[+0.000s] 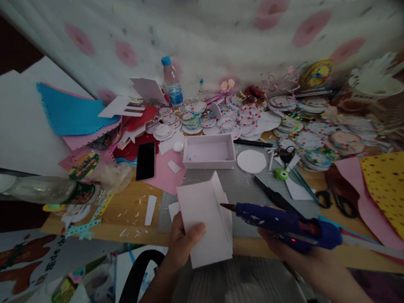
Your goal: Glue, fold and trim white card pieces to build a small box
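Note:
My left hand (187, 242) grips a folded white card piece (202, 223) by its left side, thumb on top. A flap stands up along the card's right part. In my right hand (293, 256) is a blue hot glue gun (277, 221) with a small red light lit on its body. Its nozzle tip points left, close to the raised flap; whether it touches cannot be made out. Behind the card, a shallow open white box (208, 152) sits on the grey cutting mat (243, 189). To the box's right lies a white paper circle (251, 161).
A utility knife (276, 194) and scissors (337, 200) lie to the right. On the left are a phone (146, 160) and a plastic bottle (57, 189) on its side. Many decorated paper discs (227, 122) pile along the back, near an upright water bottle (173, 84).

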Tool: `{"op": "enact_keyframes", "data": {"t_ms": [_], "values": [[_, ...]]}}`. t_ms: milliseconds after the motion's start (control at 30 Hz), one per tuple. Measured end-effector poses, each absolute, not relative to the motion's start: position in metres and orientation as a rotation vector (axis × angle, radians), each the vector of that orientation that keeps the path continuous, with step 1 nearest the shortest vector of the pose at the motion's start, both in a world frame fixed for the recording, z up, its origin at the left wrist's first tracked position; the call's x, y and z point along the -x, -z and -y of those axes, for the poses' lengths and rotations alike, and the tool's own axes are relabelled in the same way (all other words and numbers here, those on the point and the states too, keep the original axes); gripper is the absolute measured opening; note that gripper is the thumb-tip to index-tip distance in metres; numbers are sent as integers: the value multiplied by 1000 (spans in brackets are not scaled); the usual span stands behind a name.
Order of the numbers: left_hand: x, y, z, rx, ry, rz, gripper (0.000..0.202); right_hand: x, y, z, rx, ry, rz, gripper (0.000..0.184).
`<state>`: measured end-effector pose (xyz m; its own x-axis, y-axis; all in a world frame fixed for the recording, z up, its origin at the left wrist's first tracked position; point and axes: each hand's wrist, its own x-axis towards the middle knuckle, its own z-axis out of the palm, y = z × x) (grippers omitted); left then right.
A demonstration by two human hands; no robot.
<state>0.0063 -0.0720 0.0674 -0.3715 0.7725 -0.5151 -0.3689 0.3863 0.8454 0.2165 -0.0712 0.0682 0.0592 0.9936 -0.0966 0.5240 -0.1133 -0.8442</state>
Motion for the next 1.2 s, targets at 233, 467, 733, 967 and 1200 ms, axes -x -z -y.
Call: {"op": "enact_keyframes", "data": {"t_ms": [233,467,733,967,1200], "values": [[-8,-71,72,-421,-1274,-1546,27,-214,-76,65,1688,-1046,1511,24],[-8,-70,72,-432,-1278,-1539,26,-213,-73,69,1675,-1099,1444,24],[-7,-69,72,-378,-1276,-1540,30,-211,-77,63,1637,-1121,1467,19],[-7,-69,71,-398,-1273,-1541,26,-211,-82,60,1654,-1120,1540,9],[-8,-68,71,-319,-1287,-1577,31,-215,-89,57,1638,-1132,1645,6]]}}
